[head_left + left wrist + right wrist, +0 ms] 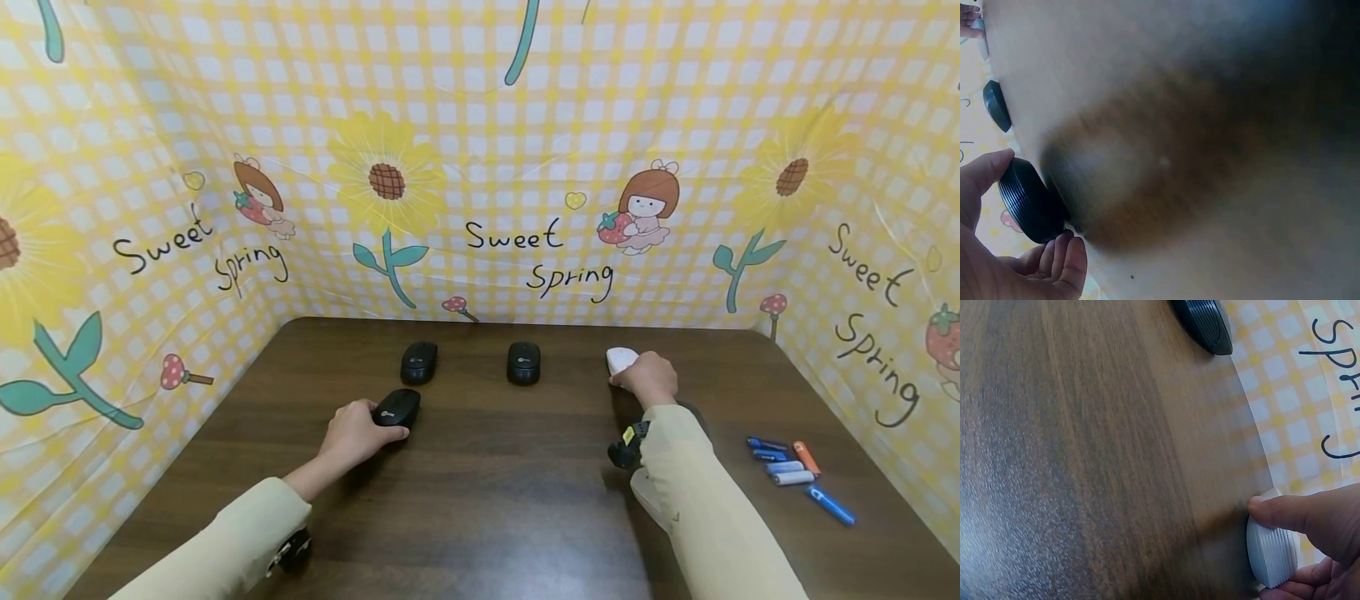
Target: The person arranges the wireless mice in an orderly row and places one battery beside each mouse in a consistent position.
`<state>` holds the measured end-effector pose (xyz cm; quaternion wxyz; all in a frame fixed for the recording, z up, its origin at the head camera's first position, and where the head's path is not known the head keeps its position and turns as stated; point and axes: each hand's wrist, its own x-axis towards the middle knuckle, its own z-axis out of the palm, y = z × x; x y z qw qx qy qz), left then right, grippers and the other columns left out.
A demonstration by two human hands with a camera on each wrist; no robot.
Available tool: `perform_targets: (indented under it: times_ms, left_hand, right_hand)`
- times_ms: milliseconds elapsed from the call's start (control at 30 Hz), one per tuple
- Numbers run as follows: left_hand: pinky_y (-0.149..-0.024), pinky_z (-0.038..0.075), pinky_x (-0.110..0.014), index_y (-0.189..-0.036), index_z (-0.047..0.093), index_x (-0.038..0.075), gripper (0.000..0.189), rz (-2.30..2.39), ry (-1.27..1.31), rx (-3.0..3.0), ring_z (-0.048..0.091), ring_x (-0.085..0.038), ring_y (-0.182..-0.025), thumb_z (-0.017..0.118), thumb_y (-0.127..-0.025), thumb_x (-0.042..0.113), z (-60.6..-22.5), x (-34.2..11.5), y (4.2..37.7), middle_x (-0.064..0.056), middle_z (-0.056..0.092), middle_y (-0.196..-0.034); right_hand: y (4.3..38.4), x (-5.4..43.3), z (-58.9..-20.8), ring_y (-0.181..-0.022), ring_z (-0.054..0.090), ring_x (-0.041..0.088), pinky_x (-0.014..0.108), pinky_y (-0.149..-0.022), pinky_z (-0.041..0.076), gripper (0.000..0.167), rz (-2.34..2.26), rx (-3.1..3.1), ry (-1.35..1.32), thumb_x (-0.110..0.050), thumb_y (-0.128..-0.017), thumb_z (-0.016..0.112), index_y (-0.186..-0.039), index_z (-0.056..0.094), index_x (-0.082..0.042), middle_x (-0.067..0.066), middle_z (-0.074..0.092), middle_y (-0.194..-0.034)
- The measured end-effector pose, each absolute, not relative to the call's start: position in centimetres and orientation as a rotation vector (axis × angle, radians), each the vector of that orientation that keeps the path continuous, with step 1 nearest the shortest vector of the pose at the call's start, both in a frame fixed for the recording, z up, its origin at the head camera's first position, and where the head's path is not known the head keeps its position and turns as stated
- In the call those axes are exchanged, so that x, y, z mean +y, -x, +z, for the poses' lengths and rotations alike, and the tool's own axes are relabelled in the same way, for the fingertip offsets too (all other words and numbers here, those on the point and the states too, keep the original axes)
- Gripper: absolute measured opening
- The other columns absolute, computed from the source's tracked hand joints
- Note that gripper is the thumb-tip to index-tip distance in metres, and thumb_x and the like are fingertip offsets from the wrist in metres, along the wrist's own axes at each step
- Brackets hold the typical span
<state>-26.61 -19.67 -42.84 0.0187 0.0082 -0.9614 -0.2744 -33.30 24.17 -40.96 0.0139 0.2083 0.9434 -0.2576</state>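
Observation:
My left hand (358, 433) grips a black computer mouse (397, 408) by its sides, thumb on one side and fingers on the other. In the left wrist view this mouse (1027, 201) shows its ribbed side, close over the table. Farther right, near the table's back edge, my right hand (651, 377) holds a white computer mouse (621, 360), partly hidden by the fingers. The right wrist view shows the thumb and fingers on opposite ends of the white mouse's (1271, 547) ribbed side.
Two more black mice stand at the back of the brown table (480, 500): a left one (418, 362) and a middle one (523, 363). Several batteries (791, 467), blue, orange and pale, lie to the right of my right forearm. A patterned cloth (480, 167) walls the table.

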Motion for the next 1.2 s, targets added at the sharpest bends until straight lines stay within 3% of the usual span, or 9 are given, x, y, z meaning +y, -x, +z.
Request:
perform_targets:
  times_ms: [667, 1200]
  left_hand:
    - [-0.074, 0.049, -0.047, -0.103, 0.063, -0.006, 0.060, -0.796, -0.021, -2.978, 0.061, -0.033, -0.084, 0.083, -0.072, 0.041, -43.18, -19.02, 27.14, -0.019, 0.064, -0.097]
    - [-0.074, 0.049, -0.049, -0.103, 0.062, -0.006, 0.062, -0.759, 0.001, -2.999, 0.061, -0.035, -0.085, 0.083, -0.072, 0.044, -43.28, -19.27, 27.26, -0.019, 0.064, -0.096]
  right_hand:
    - [33.31, 24.18, -41.04, -0.095, 0.055, 0.039, 0.048, -0.081, 0.047, 0.065, -0.822, 2.933, -0.633, -0.032, -0.079, 0.079, -0.118, 0.055, 0.014, 0.030, 0.057, -0.111]
    - [33.37, 24.23, -40.66, -0.096, 0.056, 0.041, 0.049, -0.077, 0.048, 0.064, -0.745, 2.945, -0.547, -0.033, -0.080, 0.077, -0.118, 0.055, 0.014, 0.032, 0.057, -0.112]
